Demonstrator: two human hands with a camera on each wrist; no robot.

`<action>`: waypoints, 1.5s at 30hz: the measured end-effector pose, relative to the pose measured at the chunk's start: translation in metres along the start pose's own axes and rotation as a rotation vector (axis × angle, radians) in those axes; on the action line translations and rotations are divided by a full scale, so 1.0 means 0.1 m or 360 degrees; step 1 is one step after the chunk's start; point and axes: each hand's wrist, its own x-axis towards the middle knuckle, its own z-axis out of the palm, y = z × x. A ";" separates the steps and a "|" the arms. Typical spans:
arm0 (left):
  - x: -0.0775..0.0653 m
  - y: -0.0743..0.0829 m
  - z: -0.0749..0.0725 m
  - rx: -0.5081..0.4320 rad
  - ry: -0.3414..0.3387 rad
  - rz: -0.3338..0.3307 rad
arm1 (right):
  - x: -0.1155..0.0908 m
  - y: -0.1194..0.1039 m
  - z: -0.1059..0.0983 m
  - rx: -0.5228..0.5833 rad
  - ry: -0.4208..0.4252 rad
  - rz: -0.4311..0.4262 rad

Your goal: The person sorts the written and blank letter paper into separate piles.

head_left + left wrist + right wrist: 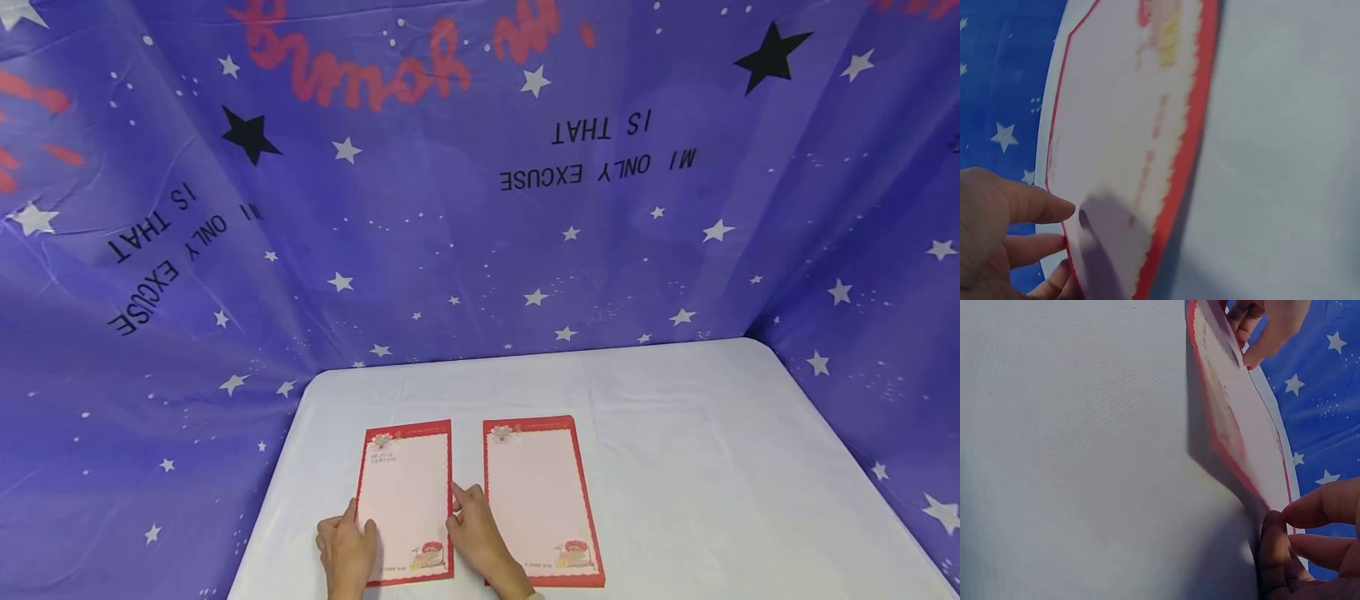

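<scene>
A red-bordered sheet of letter paper lies towards the left of the table, with a few short lines of writing near its far left corner. My left hand holds its left edge, thumb over the face and fingertips at the side. On the opposite edge, my right hand pinches the paper between thumb and fingers. In the right wrist view the sheet bows, and its near edge casts a shadow on the cloth. A matching red-bordered paper lies to the right, partly covered by my right hand and wrist.
A white cloth covers the table. Purple-blue curtains with stars and lettering rise behind the table and along both sides.
</scene>
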 end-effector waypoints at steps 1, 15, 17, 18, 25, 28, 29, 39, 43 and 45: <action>-0.01 0.02 0.01 0.0024 -0.0009 -0.0036 | 0.00 -0.02 -0.01 -0.0002 -0.0026 0.0014; -0.26 0.67 0.31 -0.0464 0.0113 0.0143 | -0.16 -0.15 -1.05 -0.0169 0.0449 0.0091; -0.34 0.81 0.39 -0.0564 -0.0015 0.0187 | -0.21 -0.08 -1.23 -0.0291 0.0596 0.0193; -0.38 0.88 0.43 -0.0582 -0.0082 0.0217 | -0.23 -0.04 -1.30 -0.0342 0.0656 0.0251; -0.58 1.14 0.64 -0.0532 -0.0299 0.0341 | -0.37 0.18 -1.52 -0.0409 0.0626 0.0634; -0.63 1.17 0.69 -0.0543 -0.0339 0.0278 | -0.43 0.25 -1.52 -0.0371 0.0570 0.0677; -0.64 1.17 0.70 -0.0557 -0.0359 0.0260 | -0.45 0.26 -1.51 -0.0359 0.0561 0.0672; -0.57 1.17 0.73 -0.0848 -0.0530 0.0219 | -0.43 0.26 -1.50 -0.0298 0.0581 0.0641; -0.61 1.16 0.76 -0.0786 -0.0446 0.0211 | -0.46 0.25 -1.45 -0.0287 0.0587 0.0668; -0.65 1.16 0.78 -0.0760 -0.0426 0.0176 | -0.47 0.25 -1.43 -0.0310 0.0583 0.0675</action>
